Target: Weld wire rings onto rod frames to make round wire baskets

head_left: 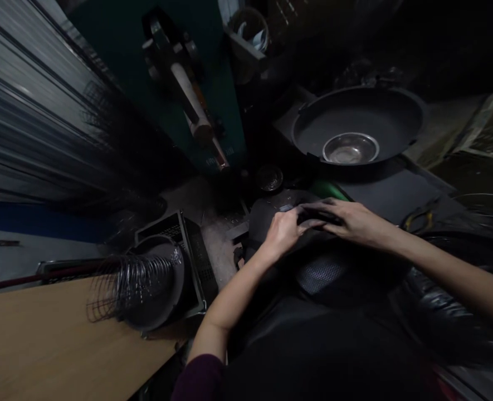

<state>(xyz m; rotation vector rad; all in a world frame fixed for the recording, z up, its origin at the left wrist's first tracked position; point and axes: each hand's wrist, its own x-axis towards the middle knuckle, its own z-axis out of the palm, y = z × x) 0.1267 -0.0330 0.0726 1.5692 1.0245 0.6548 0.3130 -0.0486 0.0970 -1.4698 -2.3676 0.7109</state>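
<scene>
My left hand (282, 233) and my right hand (348, 219) meet in front of me, both closed on a small dark piece (316, 216). Its exact shape and material are hidden by my fingers and the low light. Just below my hands, a dark rounded object with a black mesh panel (319, 273) rests against my lap. A flat black disc-like piece (277, 214) lies under my left hand and touches it.
A wide black basin (390, 120) holding a steel bowl (350, 149) sits ahead. A wire coil (133, 289) stands in a grey tub on a black crate at left, beside a wooden board (58, 340). Yellow-handled pliers (415, 220) lie to the right, near a black plastic bag (447, 301).
</scene>
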